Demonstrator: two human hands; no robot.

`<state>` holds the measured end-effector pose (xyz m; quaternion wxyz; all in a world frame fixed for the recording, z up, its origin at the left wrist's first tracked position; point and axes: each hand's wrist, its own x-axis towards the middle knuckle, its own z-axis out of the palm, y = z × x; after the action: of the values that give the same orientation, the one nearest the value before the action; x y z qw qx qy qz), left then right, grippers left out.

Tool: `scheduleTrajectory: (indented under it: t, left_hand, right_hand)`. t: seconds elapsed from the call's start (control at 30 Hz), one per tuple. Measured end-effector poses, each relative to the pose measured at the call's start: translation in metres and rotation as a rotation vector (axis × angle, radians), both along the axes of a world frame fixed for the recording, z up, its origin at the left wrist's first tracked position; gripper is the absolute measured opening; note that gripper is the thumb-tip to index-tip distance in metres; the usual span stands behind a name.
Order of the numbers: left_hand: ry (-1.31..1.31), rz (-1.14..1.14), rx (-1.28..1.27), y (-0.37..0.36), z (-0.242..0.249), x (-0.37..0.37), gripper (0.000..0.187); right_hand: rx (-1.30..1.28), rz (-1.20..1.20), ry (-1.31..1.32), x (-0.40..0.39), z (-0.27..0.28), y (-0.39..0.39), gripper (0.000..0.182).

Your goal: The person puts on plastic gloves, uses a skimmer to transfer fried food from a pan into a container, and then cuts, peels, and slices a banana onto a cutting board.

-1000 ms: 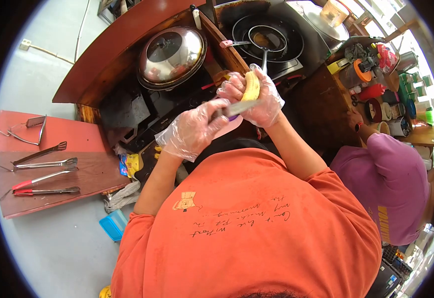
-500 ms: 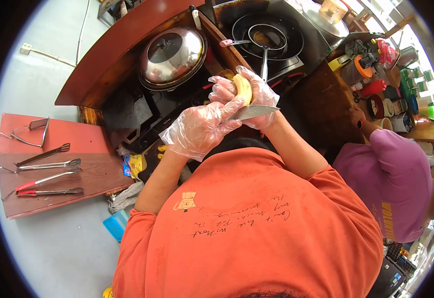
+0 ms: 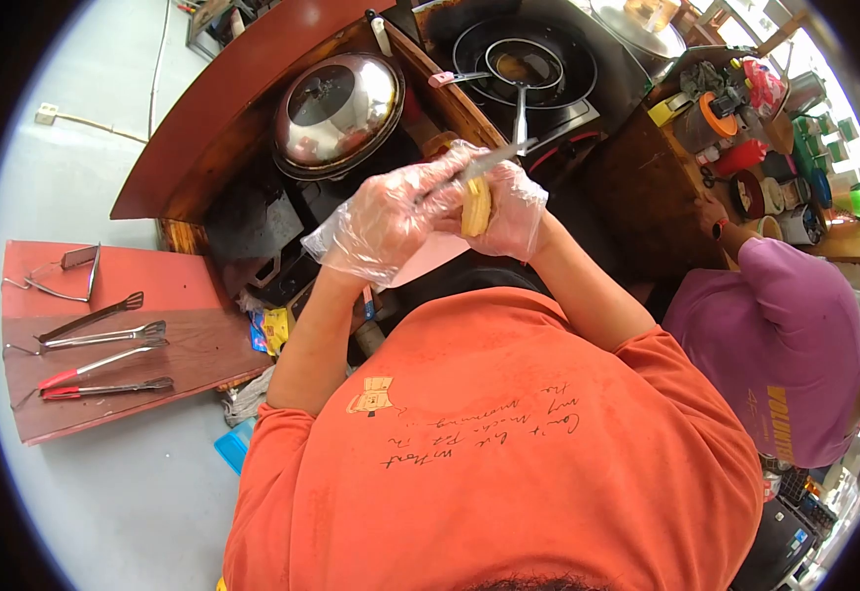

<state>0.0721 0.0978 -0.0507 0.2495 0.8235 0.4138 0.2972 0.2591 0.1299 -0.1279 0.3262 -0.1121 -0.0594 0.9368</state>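
Observation:
Both my hands wear clear plastic gloves and meet in front of my chest. My left hand point(image 3: 396, 212) is closed round a knife point(image 3: 497, 158), its blade pointing up and right across the top of the banana. In my right hand point(image 3: 514, 212) is the banana point(image 3: 476, 207), pale yellow, its lower end showing between the hands. The knife's handle is hidden in my left glove. Below the hands lies a flat pale pink surface point(image 3: 435, 258), partly covered by the left glove.
Ahead are a lidded pan point(image 3: 336, 113) and a dark wok point(image 3: 573, 74) with a strainer point(image 3: 524, 69) over it. Several tongs point(image 3: 105, 335) lie on a reddish board at left. At right, a person in purple point(image 3: 775, 345) stands by a cluttered counter.
The knife has swung from below the banana's middle to its top, the blade now angled upward. The banana has tilted, and the pale pink surface has come into view.

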Motion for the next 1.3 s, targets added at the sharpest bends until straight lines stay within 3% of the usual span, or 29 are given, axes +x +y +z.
scheduleTrajectory:
  t: [0.07, 0.1, 0.27, 0.43, 0.53, 0.67, 0.83, 0.9, 0.97, 1.07, 1.13, 1.2, 1.3]
  left_hand:
    - [-0.083, 0.103, -0.217, 0.003, 0.012, -0.001, 0.041]
    - [-0.111, 0.066, -0.08, 0.009, 0.01, -0.004, 0.041]
    - [-0.188, 0.216, -0.213, 0.007, 0.02, -0.019, 0.043]
    - [-0.314, 0.396, -0.612, 0.008, -0.005, -0.043, 0.046]
    - [-0.45, 0.422, -0.805, 0.013, -0.055, -0.062, 0.056]
    - [-0.444, 0.507, -0.832, 0.02, -0.122, -0.077, 0.059]
    - [-0.557, 0.656, -0.904, 0.024, -0.153, -0.083, 0.056]
    - [-0.582, 0.672, -0.934, 0.023, -0.152, -0.085, 0.058]
    - [-0.545, 0.676, -0.976, 0.022, -0.145, -0.085, 0.061]
    - [-0.518, 0.676, -0.852, 0.018, -0.138, -0.08, 0.064]
    - [-0.497, 0.656, -0.776, 0.011, -0.124, -0.072, 0.057]
    - [-0.32, 0.564, -0.565, 0.003, -0.113, -0.064, 0.05]
    - [-0.282, 0.412, -0.382, -0.016, -0.075, -0.046, 0.043]
  right_hand:
    - [0.057, 0.018, 0.036, 0.001, -0.012, -0.001, 0.052]
    - [-0.023, 0.025, -0.07, 0.001, -0.001, -0.003, 0.054]
    - [-0.098, 0.033, -0.117, 0.003, -0.007, -0.001, 0.056]
    - [-0.172, 0.0, -0.1, 0.008, -0.033, 0.006, 0.056]
    - [-0.204, -0.02, -0.121, 0.01, -0.043, 0.009, 0.055]
    - [-0.212, -0.027, -0.156, 0.01, -0.047, 0.009, 0.053]
    - [-0.198, -0.016, -0.169, 0.007, -0.054, 0.011, 0.05]
    - [-0.067, 0.139, 0.295, 0.007, -0.076, 0.018, 0.046]
    - [-0.071, 0.099, 0.225, 0.005, -0.084, 0.019, 0.045]
    - [-0.058, 0.02, 0.082, 0.003, -0.069, 0.019, 0.04]
    - [-0.044, -0.015, 0.01, 0.001, -0.05, 0.015, 0.037]
    - [-0.035, -0.114, -0.155, -0.002, -0.037, 0.01, 0.03]
    - [-0.073, -0.147, -0.215, -0.007, -0.03, 0.008, 0.029]
